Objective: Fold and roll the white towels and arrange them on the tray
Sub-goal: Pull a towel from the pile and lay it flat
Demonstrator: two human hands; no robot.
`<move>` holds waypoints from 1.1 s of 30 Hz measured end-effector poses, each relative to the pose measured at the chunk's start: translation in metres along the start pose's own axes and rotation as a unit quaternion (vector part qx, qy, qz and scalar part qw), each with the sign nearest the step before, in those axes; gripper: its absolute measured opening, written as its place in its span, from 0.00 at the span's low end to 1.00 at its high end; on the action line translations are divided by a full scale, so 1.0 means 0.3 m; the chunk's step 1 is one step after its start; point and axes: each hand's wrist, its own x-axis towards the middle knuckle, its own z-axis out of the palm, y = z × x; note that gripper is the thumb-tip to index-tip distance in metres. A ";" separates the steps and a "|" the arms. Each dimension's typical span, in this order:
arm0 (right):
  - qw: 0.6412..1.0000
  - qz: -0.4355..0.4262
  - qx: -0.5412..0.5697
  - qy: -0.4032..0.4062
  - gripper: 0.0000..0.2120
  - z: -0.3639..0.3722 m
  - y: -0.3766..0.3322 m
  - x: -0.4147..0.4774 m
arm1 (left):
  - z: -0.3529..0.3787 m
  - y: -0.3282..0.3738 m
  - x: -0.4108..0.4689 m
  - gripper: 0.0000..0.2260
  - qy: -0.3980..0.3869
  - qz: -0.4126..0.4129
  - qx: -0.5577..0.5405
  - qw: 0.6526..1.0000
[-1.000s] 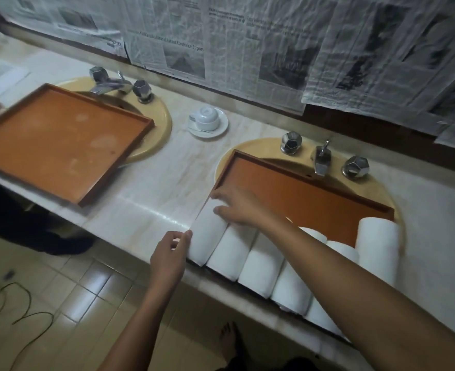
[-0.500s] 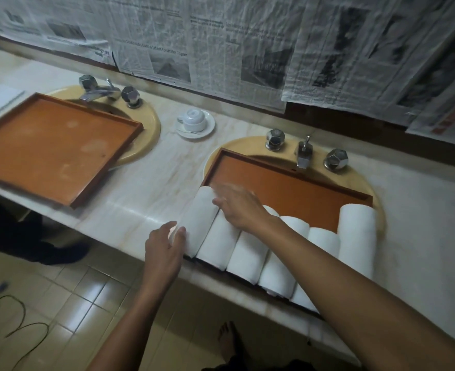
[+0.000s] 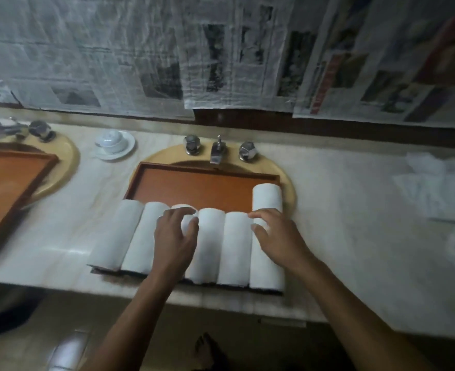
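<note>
Six rolled white cloth towels lie side by side along the near edge of the orange-brown rectangular wooden tray, where the left hand curls round the third roll and the right hand grips the rightmost roll, seemingly to even the row.

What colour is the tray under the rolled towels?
Orange-brown tray, clearest in the head view.
</note>
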 end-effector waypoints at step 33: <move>0.875 0.388 -0.042 0.287 0.24 -1.137 1.498 -0.447 | 1.339 1.140 -0.190 0.08 -0.323 0.198 -0.074 0.923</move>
